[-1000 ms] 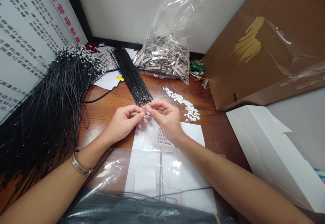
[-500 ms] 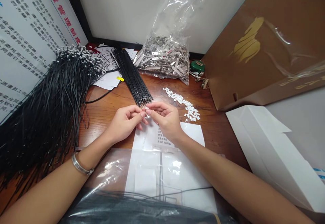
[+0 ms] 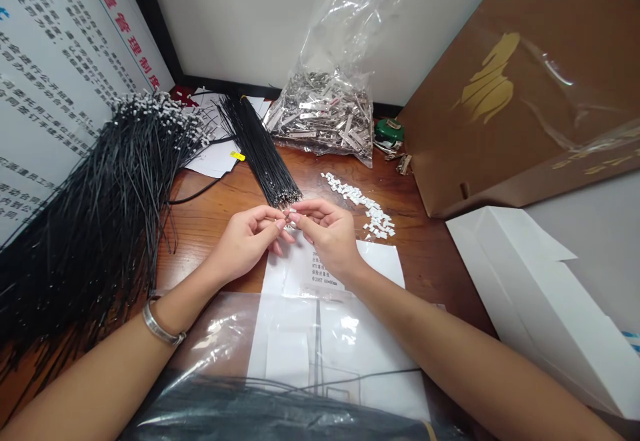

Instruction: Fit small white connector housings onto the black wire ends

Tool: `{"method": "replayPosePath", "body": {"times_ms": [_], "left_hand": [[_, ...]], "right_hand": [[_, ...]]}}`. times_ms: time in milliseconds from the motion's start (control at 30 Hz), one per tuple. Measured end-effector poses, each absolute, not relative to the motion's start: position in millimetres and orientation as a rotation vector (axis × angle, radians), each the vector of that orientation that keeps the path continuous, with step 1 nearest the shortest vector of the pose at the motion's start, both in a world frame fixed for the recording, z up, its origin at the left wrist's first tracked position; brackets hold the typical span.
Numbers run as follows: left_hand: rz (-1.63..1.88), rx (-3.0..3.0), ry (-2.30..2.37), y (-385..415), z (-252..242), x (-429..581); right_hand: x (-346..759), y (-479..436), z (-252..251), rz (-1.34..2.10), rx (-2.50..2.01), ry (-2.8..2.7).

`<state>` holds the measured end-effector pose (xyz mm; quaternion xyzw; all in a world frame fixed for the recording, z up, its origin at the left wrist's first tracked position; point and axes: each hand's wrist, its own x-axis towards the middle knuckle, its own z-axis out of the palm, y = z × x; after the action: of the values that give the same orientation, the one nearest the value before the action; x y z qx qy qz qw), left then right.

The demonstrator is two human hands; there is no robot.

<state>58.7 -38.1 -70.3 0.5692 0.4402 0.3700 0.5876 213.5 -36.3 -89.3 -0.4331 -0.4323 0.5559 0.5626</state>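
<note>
Both hands are together at the fingertips. Left hand (image 3: 253, 237): thumb and forefinger pinched on a small part (image 3: 289, 220). Right hand (image 3: 327, 234): likewise pinched on it from the other side. The part is too small to identify.

Just beyond the fingertips lies a bundle (image 3: 260, 154) of black wires, near ends bare-looking. White sleeves (image 3: 379, 219) are scattered on the bench (image 3: 425, 261) beyond and right of the right hand. Left of the left hand: a large heap of white-tipped wires (image 3: 85, 247).

Writing noted. Sheet (image 3: 327, 281) under the right hand: printed lines, legible in part, "NTC" and "206T 60*80mm". Sign (image 3: 50, 61), far left of the left hand: red heading, "遣管理制度" legible; black text below includes "劳动合同". Yellow tag (image 3: 237, 156) beyond the left hand: print unreadable. Carton (image 3: 560, 47) right of the right hand: gold figure, gold lettering not legible.
</note>
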Motion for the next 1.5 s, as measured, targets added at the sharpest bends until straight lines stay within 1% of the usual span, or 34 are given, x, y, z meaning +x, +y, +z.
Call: {"method": "replayPosePath", "body": {"times_ms": [933,1167,1500], "left_hand": [[0.858,1.347,1.024,-38.5,-74.4,59.2],[0.862,1.395,0.971,-37.2,-75.3,56.7],[0.859,1.332,1.010,-37.2,-70.8,57.6]], "right_hand": [[212.8,-37.4,-89.8,1.281,-1.054,-1.050],[213.3,-36.8,-87.8,1.335,-1.039,-1.013],[213.4,-36.7,-88.4,1.284,-1.017,-0.983]]}}
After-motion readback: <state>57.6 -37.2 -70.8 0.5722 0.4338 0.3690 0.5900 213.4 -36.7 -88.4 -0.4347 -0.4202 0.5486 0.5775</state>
